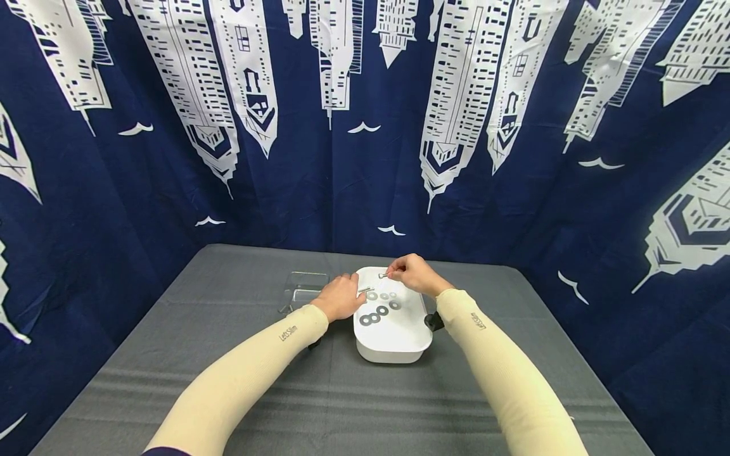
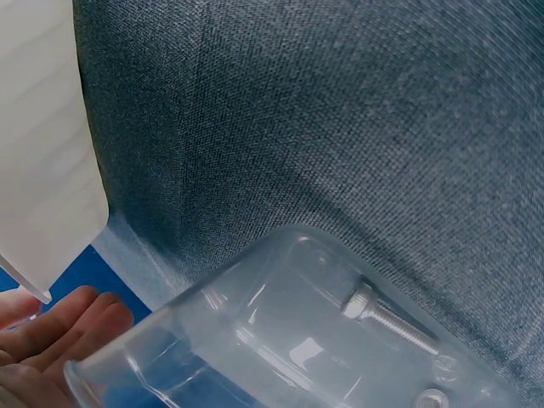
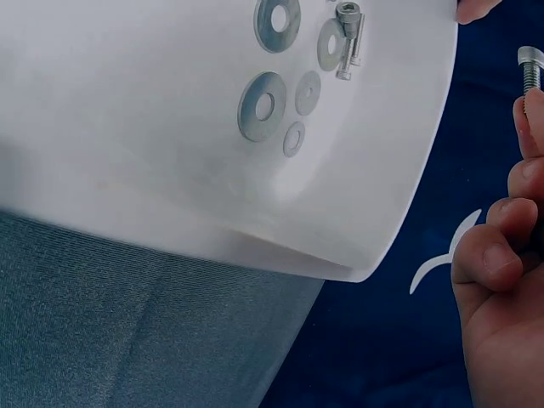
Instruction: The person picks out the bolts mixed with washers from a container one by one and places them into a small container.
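The right hand (image 1: 414, 273) pinches a small metal bolt (image 3: 531, 68) by its threaded shank, head clear of the fingertips, over the far end of the white tub (image 1: 395, 356). The left hand (image 1: 340, 297) touches the tub's left rim; whether its fingers actually grip there, I cannot tell. Inside the tub lie flat washers (image 3: 249, 110) and a cluster of loose bolts (image 3: 348, 34). A clear box (image 2: 255, 293) stands to the left on the grey cloth (image 1: 319, 405), with another bolt in it. The held bolt should be light, rigid and hard to damage — smooth and slippery at the head, with more bite along the threads, so the shank just below the head looks the best place to pinch. The washers are thin and stiff — probably awkward to lift flat, easier once an edge is tipped up.
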The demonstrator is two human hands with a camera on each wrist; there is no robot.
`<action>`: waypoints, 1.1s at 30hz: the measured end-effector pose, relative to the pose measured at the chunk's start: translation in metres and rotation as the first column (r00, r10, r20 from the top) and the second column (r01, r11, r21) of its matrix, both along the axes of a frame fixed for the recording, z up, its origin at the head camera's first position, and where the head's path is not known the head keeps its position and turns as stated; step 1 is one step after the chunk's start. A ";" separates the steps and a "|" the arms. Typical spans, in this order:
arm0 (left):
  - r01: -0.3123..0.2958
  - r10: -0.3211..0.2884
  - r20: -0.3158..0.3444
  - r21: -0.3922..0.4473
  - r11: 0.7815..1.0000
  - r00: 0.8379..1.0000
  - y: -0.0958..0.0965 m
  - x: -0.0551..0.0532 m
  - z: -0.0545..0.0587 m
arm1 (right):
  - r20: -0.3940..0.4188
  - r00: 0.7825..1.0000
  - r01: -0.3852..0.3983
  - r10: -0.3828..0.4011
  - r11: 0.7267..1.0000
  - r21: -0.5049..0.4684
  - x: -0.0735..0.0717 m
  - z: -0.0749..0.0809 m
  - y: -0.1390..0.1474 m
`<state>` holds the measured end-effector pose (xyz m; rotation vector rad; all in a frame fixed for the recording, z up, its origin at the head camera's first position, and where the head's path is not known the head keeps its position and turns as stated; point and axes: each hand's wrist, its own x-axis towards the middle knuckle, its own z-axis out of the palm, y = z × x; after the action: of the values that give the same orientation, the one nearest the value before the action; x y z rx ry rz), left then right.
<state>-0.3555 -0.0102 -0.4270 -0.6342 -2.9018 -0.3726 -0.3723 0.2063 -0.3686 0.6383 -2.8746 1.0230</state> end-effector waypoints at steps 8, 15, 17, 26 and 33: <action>-0.006 0.006 -0.045 -0.003 1.000 0.999 -0.004 0.007 0.004 | 0.015 1.000 0.021 -0.021 1.000 -0.013 -0.001 0.003 -0.003; 0.016 -0.014 -0.105 0.023 1.000 0.994 -0.010 0.009 0.008 | -0.012 1.000 -0.006 0.006 1.000 -0.015 -0.003 0.006 -0.005; 0.020 -0.016 -0.122 0.026 0.999 0.992 -0.013 0.009 0.010 | -0.009 1.000 -0.002 0.002 1.000 -0.015 -0.003 0.007 -0.006; 0.006 -0.006 -0.194 -0.004 1.000 0.981 -0.026 0.010 0.017 | -0.014 1.000 -0.013 0.013 1.000 -0.021 -0.003 0.010 -0.013; -0.024 0.022 -0.181 -0.010 1.000 0.983 -0.039 0.011 0.021 | -0.048 0.998 -0.034 0.034 0.999 0.004 -0.006 0.013 -0.019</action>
<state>-0.3449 -0.0488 -0.4062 -0.6021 -2.7373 -0.2791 -0.3781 0.1872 -0.3553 0.7048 -2.8341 0.9937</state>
